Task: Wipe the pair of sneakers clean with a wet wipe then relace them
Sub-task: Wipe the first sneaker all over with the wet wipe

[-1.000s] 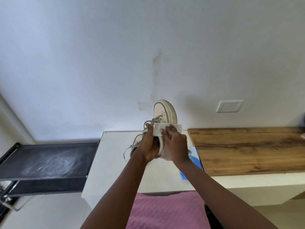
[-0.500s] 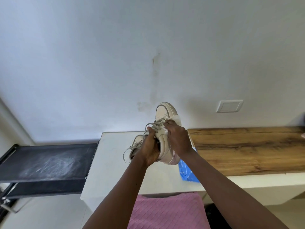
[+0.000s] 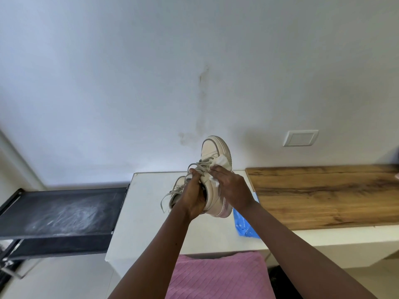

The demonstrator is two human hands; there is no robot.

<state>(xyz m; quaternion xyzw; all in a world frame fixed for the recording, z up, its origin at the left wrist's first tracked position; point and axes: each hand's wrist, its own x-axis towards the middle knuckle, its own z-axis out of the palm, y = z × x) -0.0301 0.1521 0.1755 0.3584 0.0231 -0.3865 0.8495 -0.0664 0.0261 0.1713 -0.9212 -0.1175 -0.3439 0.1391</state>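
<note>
A cream sneaker (image 3: 212, 152) is held up above the white table (image 3: 146, 203), toe pointing up and away. My left hand (image 3: 194, 197) grips it at the collar, fingers inside the opening near the grey laces (image 3: 199, 166). My right hand (image 3: 231, 186) presses a white wet wipe (image 3: 221, 161) against the sneaker's right side, beside the laces. The second sneaker (image 3: 178, 188) lies on the table behind my left hand, mostly hidden, its laces trailing loose to the left.
A blue wet wipe pack (image 3: 243, 225) lies on the table under my right forearm. A wooden countertop (image 3: 323, 195) stretches to the right. A black shelf (image 3: 58, 212) stands lower at the left. Pink fabric (image 3: 218, 275) covers my lap below the table edge.
The sneaker has turned slightly and dropped a little. My right hand with the wipe has slid from across the tongue to the sneaker's right side.
</note>
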